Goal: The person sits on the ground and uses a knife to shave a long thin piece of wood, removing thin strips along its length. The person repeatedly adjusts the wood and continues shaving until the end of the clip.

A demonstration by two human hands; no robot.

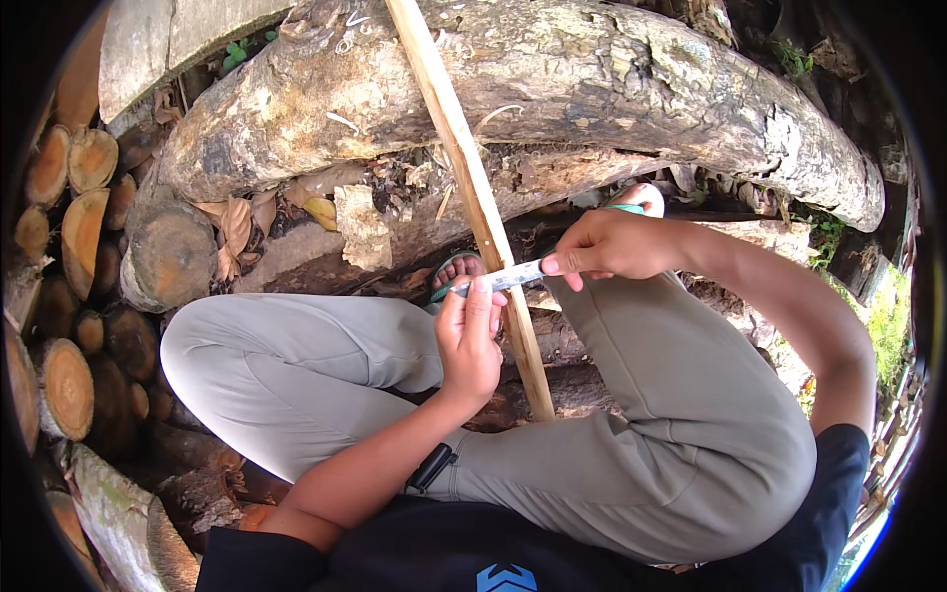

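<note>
A long pale wooden stick leans across the big log, its lower end down between my legs. A short, flat metal blade lies crosswise over the stick, its surface dull and marked. My left hand is closed on the blade's left end, with thumb and fingers pinched together. At the other end, my right hand pinches the blade between thumb and fingers. Whether a handle is hidden within either hand, I cannot tell. The stick passes between my two hands.
A thick weathered log curves across the far side, with thin shavings on it. Stacked cut logs stand at the left. Dry leaves and a bark piece lie before my bent legs. Green plants grow at the right.
</note>
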